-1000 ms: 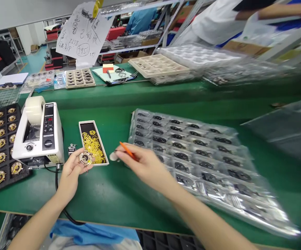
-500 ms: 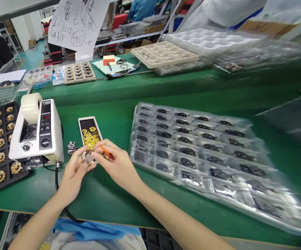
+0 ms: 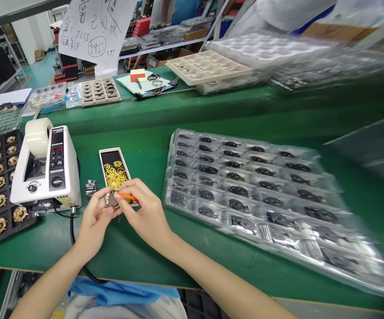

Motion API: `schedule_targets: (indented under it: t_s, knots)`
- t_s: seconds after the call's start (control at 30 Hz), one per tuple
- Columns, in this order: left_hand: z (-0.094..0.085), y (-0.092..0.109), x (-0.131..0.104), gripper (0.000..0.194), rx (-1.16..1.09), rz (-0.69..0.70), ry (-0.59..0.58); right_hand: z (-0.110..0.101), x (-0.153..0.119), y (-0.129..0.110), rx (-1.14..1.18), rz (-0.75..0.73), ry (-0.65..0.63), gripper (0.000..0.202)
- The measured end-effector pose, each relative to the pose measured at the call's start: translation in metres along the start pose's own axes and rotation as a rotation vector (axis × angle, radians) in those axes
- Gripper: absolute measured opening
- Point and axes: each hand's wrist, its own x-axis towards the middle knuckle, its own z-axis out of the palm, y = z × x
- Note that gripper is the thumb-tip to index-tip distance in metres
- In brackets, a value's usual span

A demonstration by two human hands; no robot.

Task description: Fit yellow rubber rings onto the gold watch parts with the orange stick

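Note:
My left hand grips a small round metal part by its edge, just in front of a narrow white box. An orange stick-like tool is pinched in my right hand, its tip at the round part; these fingers also touch the part's right side. Thin reddish wires hang below the part. Yellow rings lie loose in the white box, whose near end is partly hidden by my hands.
A white tape dispenser and a small metal counter stand left. Beyond is a black tray of gold round parts. A clear tray of black parts lies right. Beige trays sit on the back ledge.
The orange tool has swung to a flatter angle, and its tip is now over the round part. My right fingers have shifted slightly left. The whole view has moved a little.

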Motion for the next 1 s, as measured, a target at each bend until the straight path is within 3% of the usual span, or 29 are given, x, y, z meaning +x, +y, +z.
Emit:
schedule_targets:
  t_s: [0.23, 0.33, 0.5, 0.67, 0.77, 0.9, 1.0]
  knots:
    - [0.001, -0.005, 0.005, 0.038, 0.03, 0.078, 0.122, 0.007, -0.009, 0.0, -0.227, -0.134, 0.04, 0.01]
    - [0.001, -0.005, 0.005, 0.039, 0.032, 0.087, 0.147, 0.003, -0.007, 0.001, -0.136, -0.093, 0.019, 0.002]
    - [0.001, -0.004, 0.003, 0.041, 0.027, 0.098, 0.139, -0.003, 0.003, 0.0, 0.119, 0.044, -0.174, 0.007]
    - [-0.002, -0.008, 0.003, 0.031, 0.122, 0.086, 0.088, -0.001, 0.006, 0.001, 0.129, 0.073, -0.189, 0.017]
    - [-0.007, -0.006, 0.005, 0.013, 0.333, 0.158, 0.029, -0.001, 0.004, 0.003, 0.011, -0.084, -0.144, 0.013]
    - [-0.013, 0.002, 0.007, 0.009, 0.617, 0.382, 0.133, -0.006, -0.004, 0.001, -0.222, -0.516, 0.086, 0.005]
    - [-0.012, 0.006, 0.007, 0.004, 0.467, 0.26, 0.184, -0.009, -0.01, -0.004, -0.382, -0.744, 0.224, 0.006]
